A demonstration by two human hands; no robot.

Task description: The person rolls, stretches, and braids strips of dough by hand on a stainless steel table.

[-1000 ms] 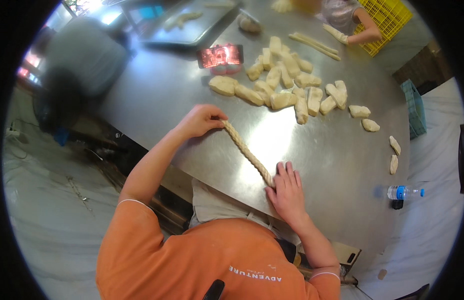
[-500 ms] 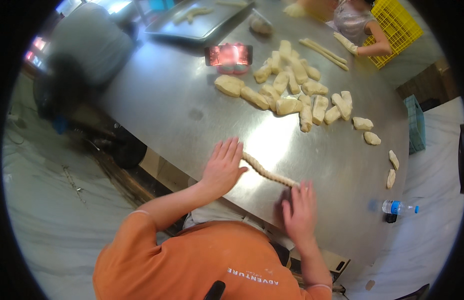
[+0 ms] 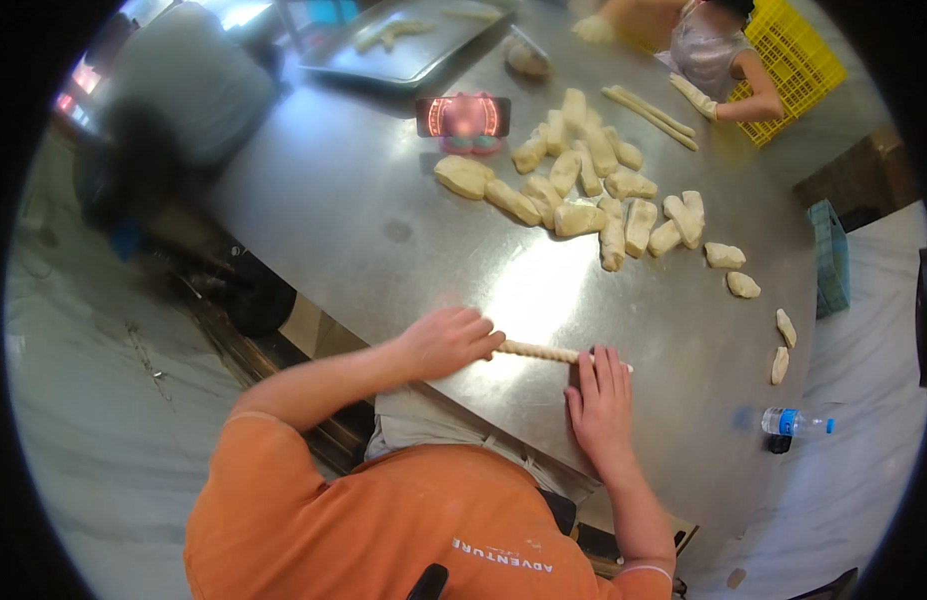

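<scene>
A twisted dough rope (image 3: pixel 538 351) lies almost level across the steel table near its front edge. My left hand (image 3: pixel 448 342) is closed, with thumb and fingers pinching the rope's left end. On the right end, my right hand (image 3: pixel 603 395) lies with fingers stretched out, and a short tip of dough pokes out past them. Farther back, several pale dough pieces (image 3: pixel 578 219) lie in a loose heap. Smaller dough lumps (image 3: pixel 724 256) trail off along the right side.
A phone (image 3: pixel 463 117) stands propped beyond the heap. Past it are a metal tray (image 3: pixel 423 62) and, to the right, long dough strips (image 3: pixel 651 118). A gloved co-worker's hand (image 3: pixel 694 96) rests near a yellow crate (image 3: pixel 798 70). A water bottle (image 3: pixel 793 422) lies at the right edge.
My left hand has gone from flat to pinching the rope's end. The rope has turned from slanting to nearly level. My right fingers now lie across its right end.
</scene>
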